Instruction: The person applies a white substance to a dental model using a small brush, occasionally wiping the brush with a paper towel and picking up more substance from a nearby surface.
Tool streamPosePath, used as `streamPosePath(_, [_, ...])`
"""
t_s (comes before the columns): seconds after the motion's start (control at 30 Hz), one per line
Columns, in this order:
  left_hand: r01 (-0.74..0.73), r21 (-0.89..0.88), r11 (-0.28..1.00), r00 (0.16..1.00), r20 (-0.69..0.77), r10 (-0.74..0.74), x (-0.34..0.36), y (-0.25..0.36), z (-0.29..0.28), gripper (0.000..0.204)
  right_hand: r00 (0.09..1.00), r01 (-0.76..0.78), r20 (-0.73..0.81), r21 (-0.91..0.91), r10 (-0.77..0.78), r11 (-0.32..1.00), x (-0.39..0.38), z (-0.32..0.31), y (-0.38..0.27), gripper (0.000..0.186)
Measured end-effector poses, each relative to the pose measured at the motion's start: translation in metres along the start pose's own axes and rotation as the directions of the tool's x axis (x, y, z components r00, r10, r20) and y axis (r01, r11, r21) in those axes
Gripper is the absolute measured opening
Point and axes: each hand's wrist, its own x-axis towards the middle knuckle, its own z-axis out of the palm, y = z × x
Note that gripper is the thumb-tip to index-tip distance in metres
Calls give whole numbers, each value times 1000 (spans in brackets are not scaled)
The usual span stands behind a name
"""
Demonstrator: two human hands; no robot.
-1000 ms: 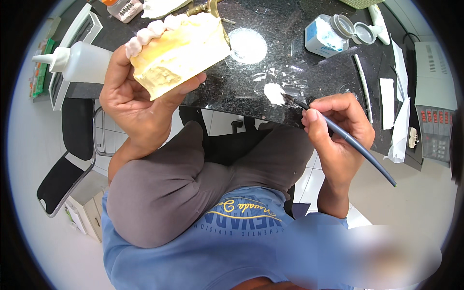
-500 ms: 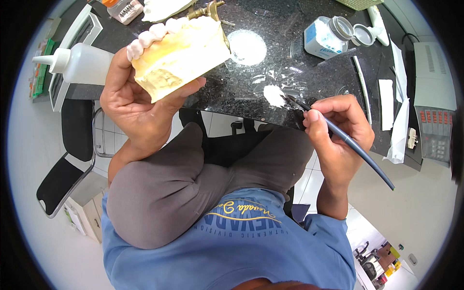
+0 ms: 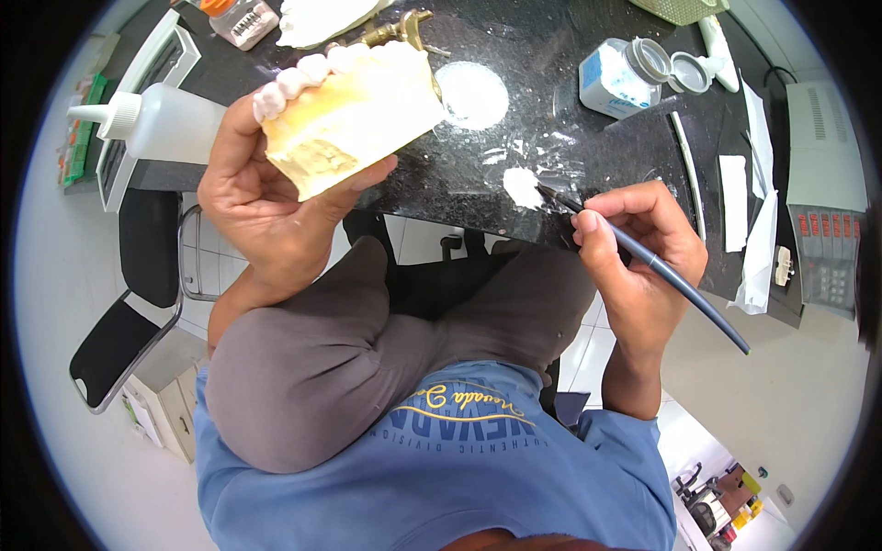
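Glossy black counter (image 3: 441,204), flecked with pale specks, spreads in front of a seated person in a blue shirt (image 3: 441,477) and grey trousers (image 3: 285,376), with white floor tiles showing below its edge. Off to the left stands a black chair (image 3: 149,248) with a metal frame.

The left hand (image 3: 262,207) grips a yellow dental model (image 3: 354,129) raised at the counter's near left, its row of whitish teeth along the upper left edge. Fingers go behind it and the thumb lies along its lower edge. A brass fitting (image 3: 381,35) shows just beyond the model; whether the two are joined cannot be told.

The right hand (image 3: 648,243) pinches a slim dark brush (image 3: 675,275) between thumb and fingers, the handle slanting down to the right. Its tip is at the right edge of a white blob (image 3: 522,187) on the counter, among white smears. Farther back is a round white patch (image 3: 473,95).

Beyond the right hand, a clear jar (image 3: 616,81) with white contents lies tilted, mouth open, its cap (image 3: 689,73) beside it. Near the right end are a thin pale rod (image 3: 686,174), a white strip (image 3: 733,202) and a grey device (image 3: 824,156). A white squeeze bottle (image 3: 175,126) is just beside the left hand, and an orange-capped jar (image 3: 243,23) sits farther back.
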Motion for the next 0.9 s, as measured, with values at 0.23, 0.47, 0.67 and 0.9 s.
streamPosePath(0.23, [38, -37, 999, 995, 91, -34, 0, 2, 1, 54, 1000, -25, -12, 5, 25, 1000, -5, 2, -8, 11])
streamPosePath(0.47, [4, 85, 996, 984, 178, -19, 4, 4, -4, 57, 885, 448, -14, 300, -466, 842, 9, 26, -15, 20])
streamPosePath(0.67, [3, 39, 999, 994, 105, -7, 5, 6, 2, 43, 708, 700, -132, 258, -694, 665, 25, 58, -25, 25])
streamPosePath(0.9, [-15, 60, 998, 994, 112, 9, 6, 5, 3, 43, 653, 756, -145, 191, -743, 627, 32, 73, -28, 25])
